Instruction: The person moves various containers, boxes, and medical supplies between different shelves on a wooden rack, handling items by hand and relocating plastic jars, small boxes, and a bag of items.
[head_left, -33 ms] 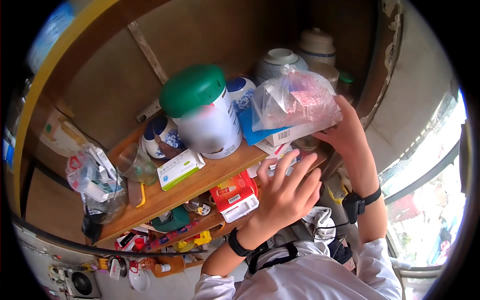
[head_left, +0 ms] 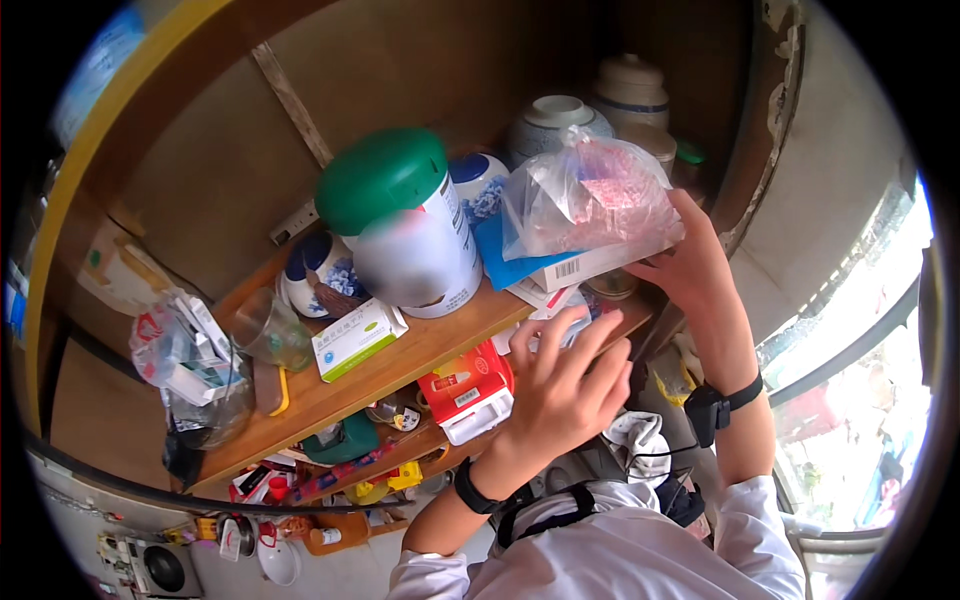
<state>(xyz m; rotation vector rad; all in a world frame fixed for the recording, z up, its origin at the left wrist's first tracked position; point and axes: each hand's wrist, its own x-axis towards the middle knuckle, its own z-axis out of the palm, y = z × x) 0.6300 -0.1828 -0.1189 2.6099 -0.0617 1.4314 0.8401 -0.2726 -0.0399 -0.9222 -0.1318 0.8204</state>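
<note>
My right hand (head_left: 685, 245) is closed on the right end of a white box (head_left: 600, 265) at the shelf's right part. On that box rests a clear plastic bag (head_left: 590, 205) with pinkish contents, and a blue flat packet (head_left: 503, 257) shows at its left. My left hand (head_left: 570, 385) is held in front of the shelf edge, fingers spread, with nothing in it. Just behind its fingertips lie a white and pink box (head_left: 543, 300) and a clear plastic item, partly hidden. Beneath the shelf, to the left of this hand, is a red box (head_left: 466, 388).
A large green-lidded can (head_left: 420, 260) stands mid-shelf (head_left: 450, 345), with a white-green box (head_left: 360, 340) before it. Blue-white jars (head_left: 325, 270), a clear cup (head_left: 272, 330) and a stuffed plastic bag (head_left: 205, 385) are leftward. A bowl (head_left: 560, 125) and lidded jar (head_left: 632, 90) stand behind.
My left hand has shifted slightly, its fingers dipping a little lower. My right hand and the box with the bag stay nearly where they were.
</note>
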